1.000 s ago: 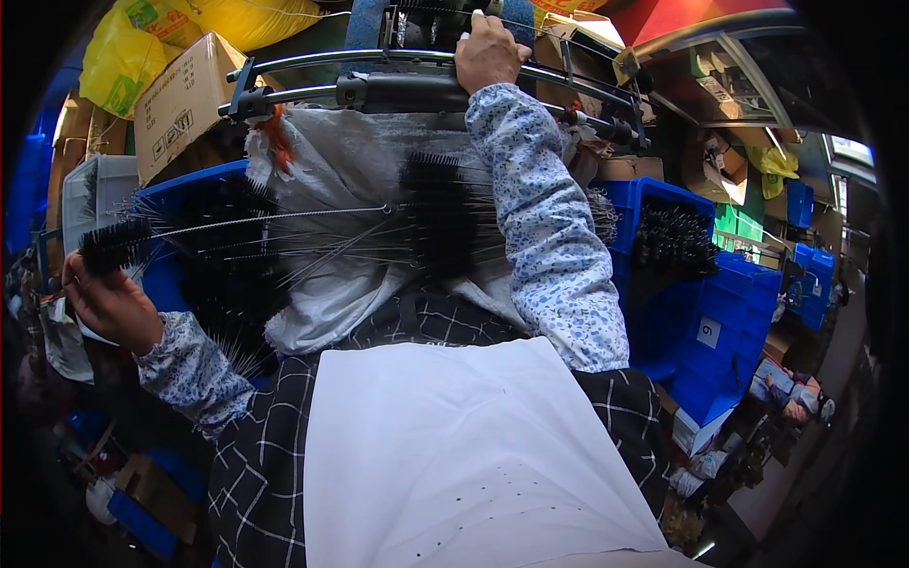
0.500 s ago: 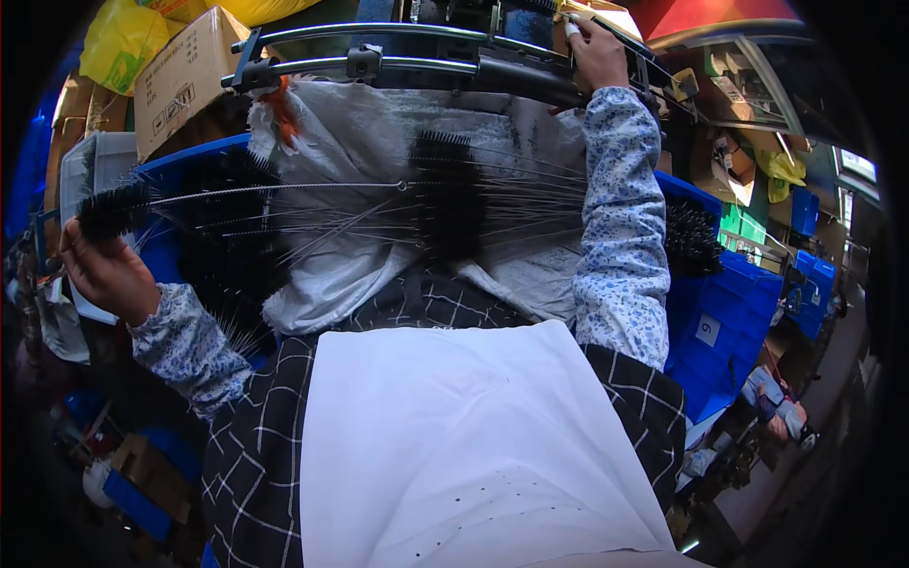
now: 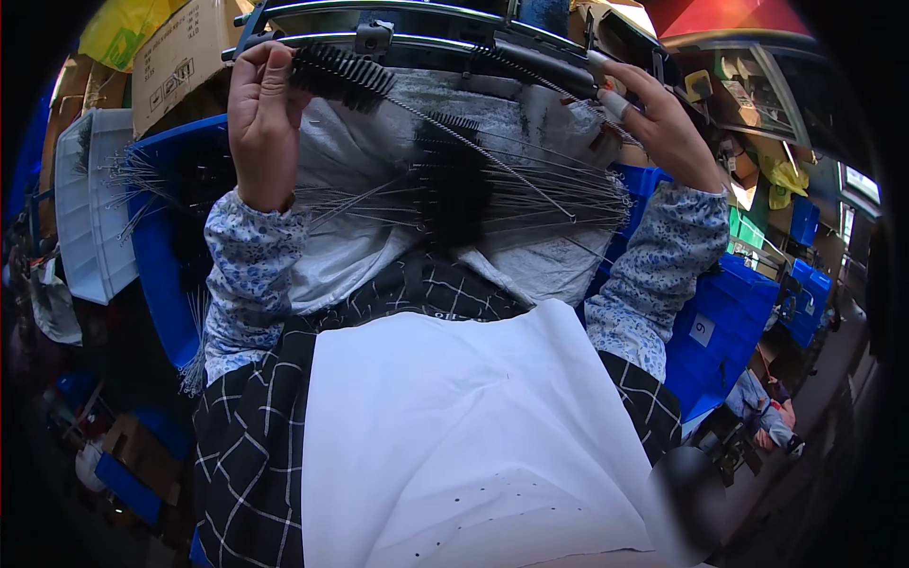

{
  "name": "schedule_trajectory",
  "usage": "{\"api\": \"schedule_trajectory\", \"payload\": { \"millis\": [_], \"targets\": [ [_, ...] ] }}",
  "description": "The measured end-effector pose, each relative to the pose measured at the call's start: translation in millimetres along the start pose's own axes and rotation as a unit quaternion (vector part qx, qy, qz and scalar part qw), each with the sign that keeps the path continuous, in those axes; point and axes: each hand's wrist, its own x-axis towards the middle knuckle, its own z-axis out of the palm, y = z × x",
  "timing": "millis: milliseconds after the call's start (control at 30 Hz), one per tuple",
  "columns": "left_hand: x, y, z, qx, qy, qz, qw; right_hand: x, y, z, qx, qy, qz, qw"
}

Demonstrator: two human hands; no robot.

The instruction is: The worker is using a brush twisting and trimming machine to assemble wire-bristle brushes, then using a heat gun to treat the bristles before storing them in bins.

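My left hand [image 3: 265, 123] is closed on the black bristle end of a wire brush [image 3: 343, 78]. Its twisted-wire stem slants down to the right and ends in a small loop. At the right end of the machine, my right hand [image 3: 663, 128] has its fingers bent around the stem of a second, slimmer brush [image 3: 530, 71]; a white wrap covers one fingertip. The exact grip is partly hidden. Below both hands a pile of similar brushes [image 3: 450, 185] lies across my lap on a whitish woven sack [image 3: 374, 248], wires fanning out to both sides.
The machine's metal rails [image 3: 426, 43] run across the top. A blue bin [image 3: 161, 284] stands at left beside a pale plastic crate [image 3: 85, 208], below a cardboard box [image 3: 185, 62]. Another blue bin [image 3: 724, 331] stands at right. Farther right, a person [image 3: 762, 412] is partly visible.
My left hand has come from the far left up toward the rails, bringing its brush along. My right hand has moved down and right from the machine, and a slimmer brush now shows beside it.
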Motion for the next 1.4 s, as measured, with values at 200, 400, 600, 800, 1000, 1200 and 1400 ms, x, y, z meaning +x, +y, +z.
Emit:
{"api": "schedule_trajectory", "payload": {
  "millis": [200,400,600,800,1000,1200,1400],
  "targets": [
    [-28,-38,53,0.136,0.011,0.094,0.986,21,-101,93,0.176,0.035,-0.069,0.981],
    [-52,-2,-57,0.321,0.071,0.046,0.943,80,-18,74,-0.062,0.341,0.033,0.938],
    [-93,12,-132,0.62,0.073,-0.059,0.779,114,50,74,-0.197,0.318,0.122,0.919],
    [-98,7,-139,0.561,0.052,-0.121,0.817,119,42,73,-0.126,0.305,0.119,0.936],
    [-88,13,-143,0.556,0.158,-0.024,0.816,132,48,75,-0.169,0.313,0.107,0.928],
    [-72,47,-162,0.461,0.186,0.122,0.859,121,58,74,-0.259,0.396,0.069,0.878],
    [-44,98,-170,0.525,0.243,0.28,0.766,98,69,76,-0.165,0.346,0.155,0.911]
  ]
}}
